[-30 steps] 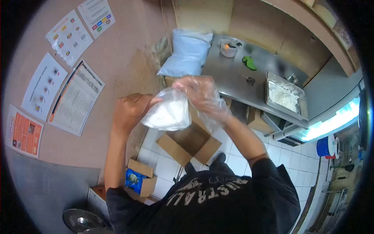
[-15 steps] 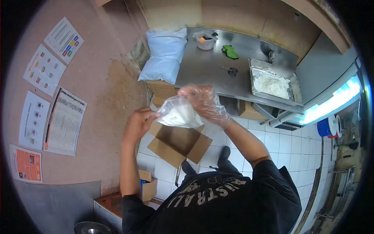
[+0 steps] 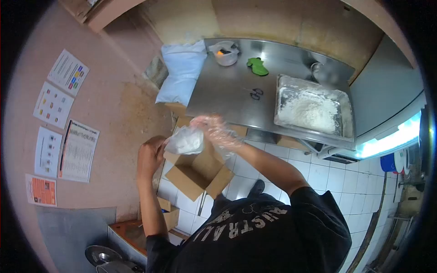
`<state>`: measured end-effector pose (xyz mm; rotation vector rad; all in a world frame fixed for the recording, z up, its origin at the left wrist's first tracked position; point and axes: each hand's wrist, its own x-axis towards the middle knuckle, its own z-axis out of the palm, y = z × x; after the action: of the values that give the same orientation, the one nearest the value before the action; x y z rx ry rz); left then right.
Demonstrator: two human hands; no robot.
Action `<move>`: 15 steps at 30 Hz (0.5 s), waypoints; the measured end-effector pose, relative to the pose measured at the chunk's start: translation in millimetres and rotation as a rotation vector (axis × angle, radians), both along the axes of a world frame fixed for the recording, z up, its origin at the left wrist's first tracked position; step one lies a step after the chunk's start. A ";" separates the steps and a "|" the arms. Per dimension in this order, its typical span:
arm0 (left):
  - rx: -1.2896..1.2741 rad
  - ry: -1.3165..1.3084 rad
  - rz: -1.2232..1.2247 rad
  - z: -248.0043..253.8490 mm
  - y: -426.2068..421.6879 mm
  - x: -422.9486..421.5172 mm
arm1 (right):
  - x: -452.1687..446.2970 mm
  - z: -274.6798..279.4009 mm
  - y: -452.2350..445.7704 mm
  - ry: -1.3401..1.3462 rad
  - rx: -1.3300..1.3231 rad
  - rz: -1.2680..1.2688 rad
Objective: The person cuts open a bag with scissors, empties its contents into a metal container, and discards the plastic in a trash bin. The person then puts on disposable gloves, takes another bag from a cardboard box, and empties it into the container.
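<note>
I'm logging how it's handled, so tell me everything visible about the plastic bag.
The plastic bag looks thin, translucent and creased, with something white inside. It is held up between the bare left hand and the gloved right hand, in front of the open cardboard box in this view. Whether its mouth is open is unclear.

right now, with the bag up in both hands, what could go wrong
The clear plastic bag looks thin and hangs between the left hand and right hand, so a slip or tear might drop its white contents into the open cardboard box or onto the tiled floor.

The loose glove on the right hand could bunch and weaken that grip.

The powdery metal tray sits near the table's front edge; a bump might spill it.
</note>
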<state>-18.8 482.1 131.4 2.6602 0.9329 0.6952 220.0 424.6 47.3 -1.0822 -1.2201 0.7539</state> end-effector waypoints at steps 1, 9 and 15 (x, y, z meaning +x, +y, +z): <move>0.007 -0.001 -0.008 -4.7 -0.1 5.3 | 7.6 -0.2 1.5 -0.018 -0.070 0.060; -0.074 -0.050 -0.049 -51.8 29.6 72.1 | 123.3 -12.9 45.6 -0.267 -0.153 0.065; -0.158 -0.070 -0.295 -81.8 60.6 145.8 | 232.9 -131.2 80.2 -0.804 -0.639 -0.233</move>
<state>127.0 542.7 49.6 2.5411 0.5358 0.6128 452.9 504.8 -83.9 -2.1553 -1.5039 0.5386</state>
